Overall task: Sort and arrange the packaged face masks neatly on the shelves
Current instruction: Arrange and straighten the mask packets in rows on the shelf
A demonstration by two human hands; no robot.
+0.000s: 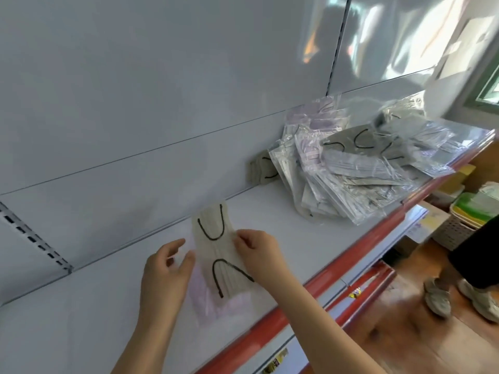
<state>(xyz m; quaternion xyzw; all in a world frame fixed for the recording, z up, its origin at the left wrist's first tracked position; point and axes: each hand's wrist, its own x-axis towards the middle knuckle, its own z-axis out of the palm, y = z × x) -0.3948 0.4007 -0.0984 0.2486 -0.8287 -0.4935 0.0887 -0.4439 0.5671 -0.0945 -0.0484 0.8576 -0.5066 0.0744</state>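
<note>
A cream packaged mask with black ear loops (220,249) lies on the white shelf (270,217), on top of a pink packaged mask (213,303). My right hand (259,253) pinches the cream mask's right edge. On its left edge sits my left hand (166,271), fingers curled around the packet's clear wrapping. Farther right on the same shelf lies a loose heap of packaged masks (359,168), grey, lilac and white in clear bags. One grey mask (263,168) leans against the back wall beside the heap.
The shelf has a red front strip (348,263) and a white back panel (162,103). Lower right, on the wooden floor, stand another person's legs and sneakers (459,295). Baskets with green and yellow goods (469,211) sit beyond the shelf end.
</note>
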